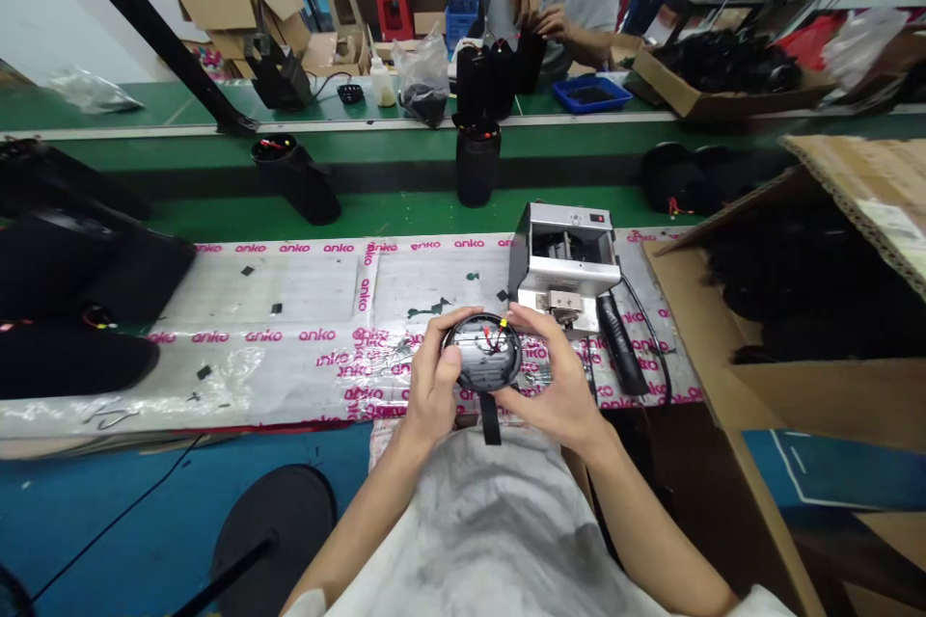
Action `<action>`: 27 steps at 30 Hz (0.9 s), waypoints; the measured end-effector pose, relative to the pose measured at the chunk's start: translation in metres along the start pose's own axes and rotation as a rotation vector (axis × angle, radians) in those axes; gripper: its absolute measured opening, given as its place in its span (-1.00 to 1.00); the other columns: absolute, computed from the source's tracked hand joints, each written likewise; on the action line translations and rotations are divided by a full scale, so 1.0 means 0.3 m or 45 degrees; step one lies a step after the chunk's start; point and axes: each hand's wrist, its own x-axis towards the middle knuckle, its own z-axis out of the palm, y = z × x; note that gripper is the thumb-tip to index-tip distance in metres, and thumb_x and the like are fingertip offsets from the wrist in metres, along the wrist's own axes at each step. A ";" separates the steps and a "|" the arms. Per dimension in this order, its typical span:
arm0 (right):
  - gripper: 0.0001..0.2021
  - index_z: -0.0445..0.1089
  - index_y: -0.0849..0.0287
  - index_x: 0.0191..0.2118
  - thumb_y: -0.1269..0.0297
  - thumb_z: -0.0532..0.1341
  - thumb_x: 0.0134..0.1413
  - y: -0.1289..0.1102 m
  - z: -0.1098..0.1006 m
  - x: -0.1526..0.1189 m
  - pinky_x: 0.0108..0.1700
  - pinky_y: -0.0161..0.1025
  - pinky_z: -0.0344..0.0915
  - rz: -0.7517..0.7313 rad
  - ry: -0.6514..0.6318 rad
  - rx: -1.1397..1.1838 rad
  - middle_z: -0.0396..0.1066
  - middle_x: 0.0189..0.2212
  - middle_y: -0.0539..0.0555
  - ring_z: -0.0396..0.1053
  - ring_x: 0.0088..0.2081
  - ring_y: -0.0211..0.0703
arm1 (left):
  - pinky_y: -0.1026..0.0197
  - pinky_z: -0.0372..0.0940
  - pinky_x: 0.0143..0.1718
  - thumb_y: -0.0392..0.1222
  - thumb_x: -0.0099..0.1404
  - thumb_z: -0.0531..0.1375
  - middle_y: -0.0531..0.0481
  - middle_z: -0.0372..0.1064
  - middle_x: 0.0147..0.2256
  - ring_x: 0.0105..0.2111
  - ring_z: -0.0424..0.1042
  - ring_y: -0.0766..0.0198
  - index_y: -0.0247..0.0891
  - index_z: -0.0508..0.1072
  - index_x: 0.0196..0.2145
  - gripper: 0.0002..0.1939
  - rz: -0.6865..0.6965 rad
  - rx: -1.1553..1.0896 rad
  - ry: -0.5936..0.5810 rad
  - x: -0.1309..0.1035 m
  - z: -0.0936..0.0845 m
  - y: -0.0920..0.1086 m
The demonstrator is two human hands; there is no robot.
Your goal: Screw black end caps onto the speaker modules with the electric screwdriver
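Between my two hands is a round black housing (483, 362) with a grey ribbed inner face. Thin wires with red and yellow connectors (499, 333) come out of that face. A short black strap (491, 419) hangs from the near edge. My left hand (435, 374) grips the left rim, its thumb on the edge. On the opposite side, my right hand (554, 376) closes round the rim with thumb and fingers. Just beyond the right hand stands a silver and black bench machine (568, 255), with a black handle-shaped part (622, 347) beside it.
Black cylinders with wires (477, 164) stand on the green belt ahead. Large black cases (79, 260) lie at left. An open carton (817, 386) of black parts is at right. Across the bench, a co-worker's hands (535, 10) handle a black part. A black pole (145, 19) rises at left.
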 end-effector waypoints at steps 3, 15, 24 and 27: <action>-0.11 0.22 -0.15 0.51 0.45 0.48 0.12 0.014 0.018 -0.030 0.45 0.18 0.41 -0.020 0.055 0.007 0.49 0.28 0.15 0.48 0.31 0.14 | -0.07 0.32 0.40 0.13 0.69 0.01 -0.14 0.53 0.32 0.34 0.48 -0.04 -0.10 0.52 0.33 -0.50 -0.031 0.078 -0.021 -0.012 -0.004 0.009; -0.53 0.50 -0.01 0.35 0.21 0.42 0.39 -0.023 0.142 -0.119 0.44 -0.03 0.47 0.460 0.328 0.744 0.54 0.35 0.18 0.53 0.37 0.05 | -0.03 0.38 0.36 0.15 0.69 0.10 -0.17 0.50 0.30 0.34 0.49 0.05 -0.10 0.46 0.22 -0.62 -0.040 -0.105 0.378 -0.107 0.081 0.010; -0.53 0.52 0.02 0.31 0.18 0.46 0.34 0.002 0.140 -0.120 0.45 0.07 0.46 0.454 0.369 0.724 0.55 0.33 0.22 0.54 0.35 0.11 | -0.02 0.39 0.33 0.18 0.70 0.03 -0.17 0.50 0.29 0.29 0.50 0.05 -0.11 0.50 0.24 -0.55 -0.123 -0.126 0.339 -0.079 0.100 0.020; -0.55 0.54 0.01 0.27 0.17 0.48 0.32 -0.006 0.145 -0.115 0.48 0.11 0.41 0.473 0.372 0.746 0.53 0.36 0.22 0.51 0.38 0.14 | 0.00 0.39 0.31 0.18 0.70 0.02 -0.16 0.50 0.29 0.29 0.49 0.06 -0.11 0.49 0.23 -0.55 -0.128 -0.166 0.376 -0.069 0.103 0.022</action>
